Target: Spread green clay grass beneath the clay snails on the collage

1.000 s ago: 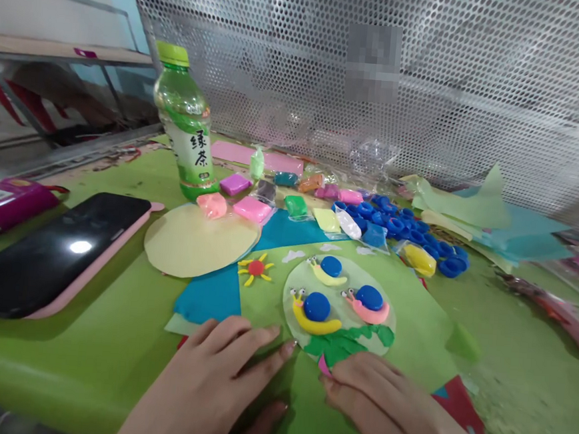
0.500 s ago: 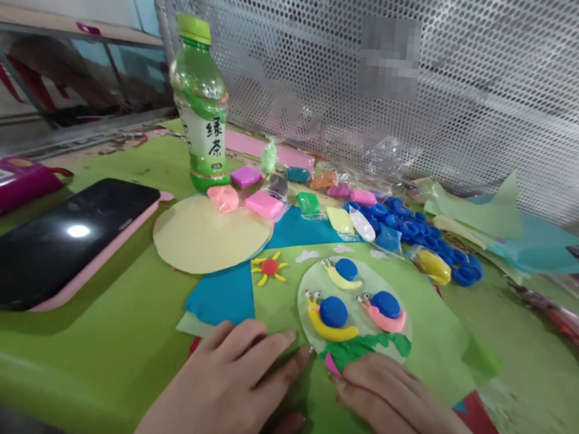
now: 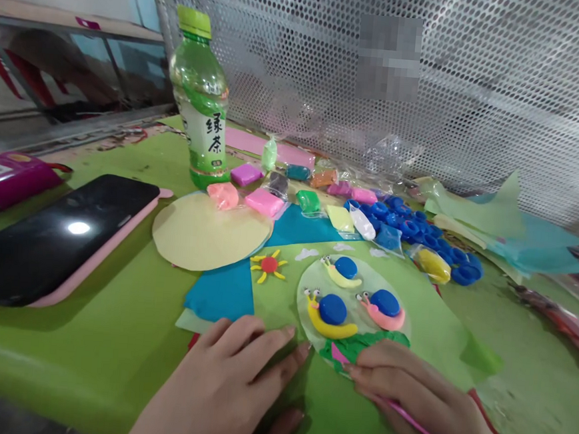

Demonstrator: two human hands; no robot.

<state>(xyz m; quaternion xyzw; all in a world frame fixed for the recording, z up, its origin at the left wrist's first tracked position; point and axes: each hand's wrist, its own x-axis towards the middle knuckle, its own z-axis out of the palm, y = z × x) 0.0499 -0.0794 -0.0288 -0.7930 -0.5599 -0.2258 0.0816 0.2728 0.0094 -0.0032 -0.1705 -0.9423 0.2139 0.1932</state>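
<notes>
My right hand [image 3: 401, 389] is closed around a thin pink clay modelling tool [image 3: 339, 355]. Its flat tip touches the green clay strip [image 3: 369, 346] along the bottom of a pale green paper circle [image 3: 310, 265]. Three clay snails with blue cap shells sit on that circle: a yellow snail [image 3: 332, 317], a pink snail [image 3: 383, 309] and a pale yellow snail [image 3: 344, 271]. My left hand [image 3: 241, 384] rests with fingers stretched and apart on the light green paper [image 3: 283, 303], left of the circle. Near its fingers is a clay sun [image 3: 268, 265].
A green tea bottle [image 3: 199, 96] stands at the back left. A phone [image 3: 67, 236] lies at left beside a cream paper circle [image 3: 210, 234]. Bagged clay [image 3: 265, 202] and blue caps [image 3: 409, 226] line the back. Paper sheets [image 3: 509, 227] are at right, before a perforated metal panel [image 3: 293, 43].
My right hand has shifted slightly right and up with the pink tool, and its handle now shows below the fingers. The tip lies further onto the green clay. My left hand has barely moved.
</notes>
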